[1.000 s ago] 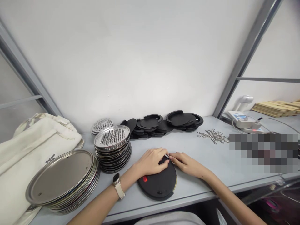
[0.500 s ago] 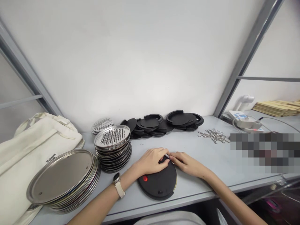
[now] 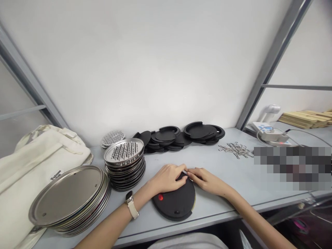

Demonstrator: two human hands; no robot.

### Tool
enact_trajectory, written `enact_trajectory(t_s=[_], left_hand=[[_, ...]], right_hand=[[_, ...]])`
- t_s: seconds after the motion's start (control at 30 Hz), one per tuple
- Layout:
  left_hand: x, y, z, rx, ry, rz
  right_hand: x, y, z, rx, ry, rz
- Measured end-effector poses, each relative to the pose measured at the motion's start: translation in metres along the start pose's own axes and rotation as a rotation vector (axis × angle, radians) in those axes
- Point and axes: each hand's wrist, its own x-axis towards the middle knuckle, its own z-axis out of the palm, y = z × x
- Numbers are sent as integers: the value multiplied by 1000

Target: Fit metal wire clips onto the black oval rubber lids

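A round black disc [image 3: 173, 204] with a red spot lies flat near the table's front edge, a thin yellow rim showing at its right. My left hand [image 3: 168, 178], with a watch on the wrist, rests over its upper part, thumb and index finger closed at the far edge. My right hand [image 3: 204, 180] meets it there from the right, its thumb and index finger pinched on something small and thin. The fingertips of both hands nearly touch, and they hide most of what they hold.
Grater plates [image 3: 124, 151] are stacked left of the disc, beside a stack of large metal plates [image 3: 70, 197] and a cream bag [image 3: 31, 159]. Black round parts [image 3: 166, 135] lie along the wall. Metal clips [image 3: 236, 149] are heaped at right, near a white device [image 3: 272, 133].
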Motion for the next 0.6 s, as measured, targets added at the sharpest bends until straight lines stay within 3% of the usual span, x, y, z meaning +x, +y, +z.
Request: enact_trajectory(t_s=[0.6], left_hand=[[2,-4,4,-2,18,40]], right_hand=[[-1,0,1,-21,10,13]])
